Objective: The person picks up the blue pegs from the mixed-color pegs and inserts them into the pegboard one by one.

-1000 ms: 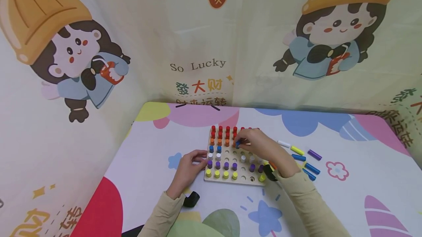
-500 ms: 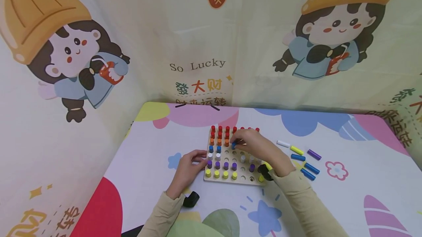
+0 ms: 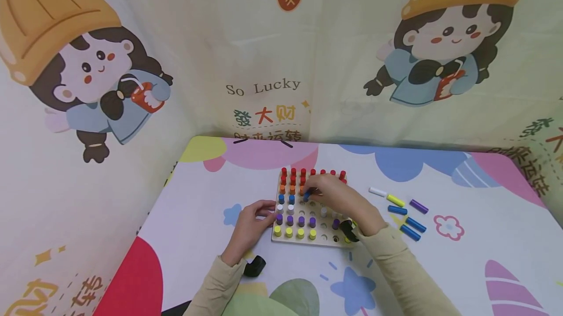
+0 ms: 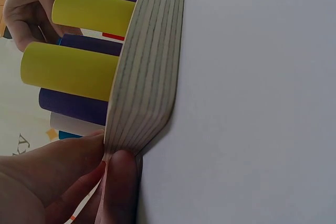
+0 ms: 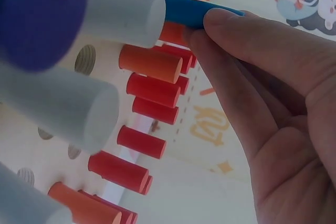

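Observation:
A wooden pegboard (image 3: 291,242) lies on the table with rows of red, orange, blue, white, purple and yellow pegs standing in it. My left hand (image 3: 249,223) grips its left edge, thumb and finger close at the corner in the left wrist view. With thumb and fingertips my right hand (image 3: 338,198) pinches a blue peg (image 5: 186,10) over the blue row, just right of two standing blue pegs (image 3: 286,199). In the right wrist view the peg's lower end is hidden behind a white peg (image 5: 128,19). Orange pegs (image 5: 150,63) stand close by.
Loose pegs lie to the right of the board: a white one (image 3: 378,192), a yellow one (image 3: 396,200), a purple one (image 3: 419,206) and several blue ones (image 3: 411,232). Vacant holes (image 5: 85,59) show between the standing pegs. A printed curtain (image 3: 343,62) rises behind the table.
My right hand has shifted left along the blue row with the blue peg, which now stands closer to the two placed blue pegs. My left hand has stayed at the board's edge.

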`<state>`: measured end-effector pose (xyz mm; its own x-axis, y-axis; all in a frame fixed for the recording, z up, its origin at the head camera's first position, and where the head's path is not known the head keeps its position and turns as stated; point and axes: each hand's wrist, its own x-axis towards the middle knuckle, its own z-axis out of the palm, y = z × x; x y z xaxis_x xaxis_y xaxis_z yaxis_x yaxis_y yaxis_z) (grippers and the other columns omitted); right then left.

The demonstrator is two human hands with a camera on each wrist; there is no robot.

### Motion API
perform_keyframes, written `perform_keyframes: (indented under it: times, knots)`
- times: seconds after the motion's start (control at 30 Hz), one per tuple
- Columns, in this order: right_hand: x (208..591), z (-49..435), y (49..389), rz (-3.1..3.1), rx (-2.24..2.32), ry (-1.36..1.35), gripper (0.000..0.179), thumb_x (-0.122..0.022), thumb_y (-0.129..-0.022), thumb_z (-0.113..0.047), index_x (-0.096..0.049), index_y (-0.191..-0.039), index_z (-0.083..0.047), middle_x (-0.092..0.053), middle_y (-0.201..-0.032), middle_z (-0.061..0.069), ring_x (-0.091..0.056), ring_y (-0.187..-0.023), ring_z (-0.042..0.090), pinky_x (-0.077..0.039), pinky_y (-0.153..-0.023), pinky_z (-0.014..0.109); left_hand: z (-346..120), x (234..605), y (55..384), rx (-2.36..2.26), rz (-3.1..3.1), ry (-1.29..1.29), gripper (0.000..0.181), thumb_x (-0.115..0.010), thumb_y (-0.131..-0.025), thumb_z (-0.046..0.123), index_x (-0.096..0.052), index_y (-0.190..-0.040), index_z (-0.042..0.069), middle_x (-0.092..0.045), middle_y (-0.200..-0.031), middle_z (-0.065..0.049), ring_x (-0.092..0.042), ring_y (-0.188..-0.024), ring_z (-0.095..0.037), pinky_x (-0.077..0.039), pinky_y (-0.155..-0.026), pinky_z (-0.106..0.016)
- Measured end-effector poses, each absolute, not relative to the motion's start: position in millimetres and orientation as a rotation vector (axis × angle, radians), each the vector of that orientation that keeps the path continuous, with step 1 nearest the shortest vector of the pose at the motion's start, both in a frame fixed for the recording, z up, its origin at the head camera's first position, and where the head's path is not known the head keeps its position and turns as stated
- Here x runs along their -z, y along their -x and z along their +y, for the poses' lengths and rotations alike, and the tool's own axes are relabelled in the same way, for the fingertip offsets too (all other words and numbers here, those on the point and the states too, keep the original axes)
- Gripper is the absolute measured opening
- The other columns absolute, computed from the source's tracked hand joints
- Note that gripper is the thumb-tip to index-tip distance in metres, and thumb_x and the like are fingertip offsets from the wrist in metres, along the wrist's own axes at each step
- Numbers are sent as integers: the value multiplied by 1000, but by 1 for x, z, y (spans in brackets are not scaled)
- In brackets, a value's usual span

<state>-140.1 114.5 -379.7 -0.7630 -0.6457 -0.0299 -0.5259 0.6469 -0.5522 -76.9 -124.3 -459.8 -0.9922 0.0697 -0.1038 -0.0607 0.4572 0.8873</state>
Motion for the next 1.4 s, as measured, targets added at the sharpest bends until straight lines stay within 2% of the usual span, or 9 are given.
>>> perform_keyframes:
  times: [0.3, 1.4]
  knots:
    - [383, 109, 141, 2682, 678, 1018, 20, -77, -85, -6, -74, -104, -6, -73, -102, 3, -67, -96, 17, -57, -90, 34, -124, 460, 77, -1583, 2566, -13, 30, -70, -93, 18, -67, -122, 10, -71, -108, -6, -68, -90, -15, -59, -71, -22]
    - [390, 105, 144, 2646, 727, 1036, 18, -78, -84, -8, -74, -102, -9, -72, -98, 0, -64, -88, 12, -58, -86, 31, -125, 463, 78, -1545, 2599, 10, 30, -71, -93, 22, -68, -121, 13, -70, -113, -3, -67, -94, -15, -58, -74, -23]
